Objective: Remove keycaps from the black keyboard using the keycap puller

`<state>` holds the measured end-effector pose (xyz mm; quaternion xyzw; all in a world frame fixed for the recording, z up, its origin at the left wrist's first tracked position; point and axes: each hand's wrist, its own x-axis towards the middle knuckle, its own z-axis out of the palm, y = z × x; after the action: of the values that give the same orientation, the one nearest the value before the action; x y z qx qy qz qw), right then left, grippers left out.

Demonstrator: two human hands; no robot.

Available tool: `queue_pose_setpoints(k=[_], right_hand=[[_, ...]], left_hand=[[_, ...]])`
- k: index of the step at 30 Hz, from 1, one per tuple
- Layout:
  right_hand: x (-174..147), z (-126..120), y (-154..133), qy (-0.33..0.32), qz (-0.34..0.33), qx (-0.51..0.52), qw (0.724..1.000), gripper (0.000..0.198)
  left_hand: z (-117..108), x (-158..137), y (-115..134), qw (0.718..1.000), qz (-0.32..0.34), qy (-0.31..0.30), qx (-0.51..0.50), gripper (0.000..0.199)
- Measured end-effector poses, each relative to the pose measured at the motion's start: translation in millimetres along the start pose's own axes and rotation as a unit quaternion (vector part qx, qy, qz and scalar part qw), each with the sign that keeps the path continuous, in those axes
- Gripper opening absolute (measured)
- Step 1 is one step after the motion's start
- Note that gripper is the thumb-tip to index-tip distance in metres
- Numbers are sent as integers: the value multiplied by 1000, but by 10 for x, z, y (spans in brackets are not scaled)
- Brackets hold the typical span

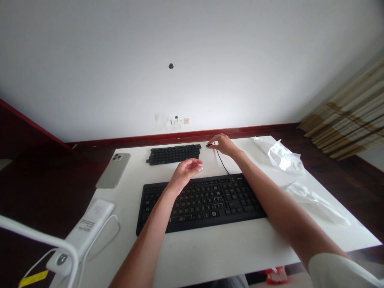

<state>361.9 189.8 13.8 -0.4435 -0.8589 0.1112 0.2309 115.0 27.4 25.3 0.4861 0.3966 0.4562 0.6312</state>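
Observation:
A black keyboard lies across the table in front of me. Many of its keys are off, baring the sockets, while keys remain at its right end. Above its upper edge hovers my left hand, loosely curled, thumb and fingers apart, with nothing seen in it. Farther out, my right hand pinches a small black keycap at its fingertips, close to the tabletop. To the left of that hand, loose black keycaps sit in rows. The keyboard's cable runs up beneath my right hand.
A phone lies at the table's left side. Nearer stands a white power strip with cables and a white curved stand. Crumpled white plastic bags lie on the right. A wall rises behind the table.

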Motion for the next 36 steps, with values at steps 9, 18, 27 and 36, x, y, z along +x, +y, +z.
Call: queue_pose_setpoints(k=[9, 18, 27, 36], right_hand=[[-7, 9, 28, 15, 44, -2, 999, 16], [-10, -11, 16, 11, 46, -2, 999, 15], [-23, -57, 84, 6, 40, -50, 998, 18], [-25, -45, 72, 9, 37, -59, 998, 17]], left_hand=[[-3, -4, 5, 1000, -4, -3, 5, 29], [2, -8, 17, 1000, -3, 1, 8, 29], [6, -5, 1, 1000, -3, 4, 4, 31], [5, -7, 13, 1000, -5, 0, 5, 30]])
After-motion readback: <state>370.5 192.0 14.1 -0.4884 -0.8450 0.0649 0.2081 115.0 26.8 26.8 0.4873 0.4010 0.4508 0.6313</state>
